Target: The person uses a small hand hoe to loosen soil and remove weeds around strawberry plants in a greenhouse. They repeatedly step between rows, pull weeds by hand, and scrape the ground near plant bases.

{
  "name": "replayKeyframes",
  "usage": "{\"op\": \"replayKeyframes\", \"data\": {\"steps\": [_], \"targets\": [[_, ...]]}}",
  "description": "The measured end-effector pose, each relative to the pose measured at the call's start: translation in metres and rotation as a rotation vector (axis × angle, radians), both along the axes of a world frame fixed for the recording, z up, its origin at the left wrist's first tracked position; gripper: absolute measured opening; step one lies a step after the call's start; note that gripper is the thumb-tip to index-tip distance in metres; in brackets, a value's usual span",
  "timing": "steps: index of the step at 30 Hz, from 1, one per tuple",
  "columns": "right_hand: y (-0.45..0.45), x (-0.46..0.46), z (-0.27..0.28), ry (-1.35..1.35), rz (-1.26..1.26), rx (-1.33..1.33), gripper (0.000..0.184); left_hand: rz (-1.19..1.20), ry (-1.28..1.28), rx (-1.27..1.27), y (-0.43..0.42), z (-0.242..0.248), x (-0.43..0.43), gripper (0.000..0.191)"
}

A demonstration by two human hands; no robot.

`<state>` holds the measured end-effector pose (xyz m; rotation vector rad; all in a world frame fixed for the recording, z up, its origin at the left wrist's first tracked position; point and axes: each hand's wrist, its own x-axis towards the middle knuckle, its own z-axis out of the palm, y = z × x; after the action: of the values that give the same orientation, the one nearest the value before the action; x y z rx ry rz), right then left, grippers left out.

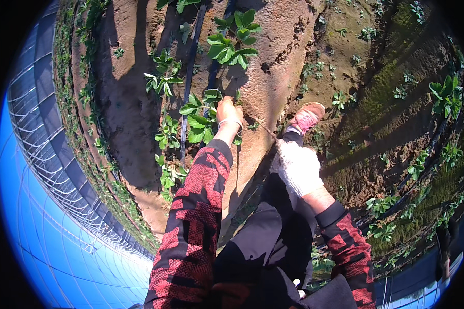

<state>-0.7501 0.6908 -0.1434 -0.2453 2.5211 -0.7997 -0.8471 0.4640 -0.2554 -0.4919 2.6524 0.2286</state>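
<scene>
My left hand (pixel 230 112), bare with a white band at the wrist, reaches down to the raised soil bed at a leafy strawberry plant (pixel 199 125). Its fingertips are hidden, so whether they grip a stem does not show. A white knitted glove covers my right hand (pixel 299 168), which is closed around a hand tool. From that fist a thin brown shank (pixel 266 128) slants up and left towards the soil beside my left hand; its tip is hard to make out. Another strawberry plant (pixel 234 44) grows farther up the bed.
Dark drip hoses (pixel 191 65) run along the bed (pixel 272 77). My shoe (pixel 307 117) stands in the furrow on the right, among small weeds (pixel 340 99). More plant rows (pixel 382 204) lie at right. A hooped greenhouse frame (pixel 58 166) curves along the left.
</scene>
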Motion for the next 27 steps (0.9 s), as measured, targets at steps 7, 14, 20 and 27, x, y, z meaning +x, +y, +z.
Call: {"op": "replayKeyframes", "data": {"steps": [7, 14, 20, 27], "targets": [[-0.021, 0.0, 0.008, -0.034, -0.049, -0.006, 0.011, 0.031, -0.007, -0.001, 0.0, 0.0, -0.007, 0.026], [-0.041, -0.009, -0.002, 0.089, -0.087, -0.047, 0.011, 0.083, 0.018, -0.123, -0.018, -0.012, -0.018, 0.011], [0.017, 0.004, 0.015, 0.102, -0.147, -0.068, 0.015, 0.058, -0.012, 0.017, -0.022, 0.002, -0.014, 0.018], [0.012, 0.088, -0.015, -0.635, -1.016, -0.567, 0.026, -0.453, -0.464, 0.101, 0.012, 0.05, 0.074, 0.037]]}}
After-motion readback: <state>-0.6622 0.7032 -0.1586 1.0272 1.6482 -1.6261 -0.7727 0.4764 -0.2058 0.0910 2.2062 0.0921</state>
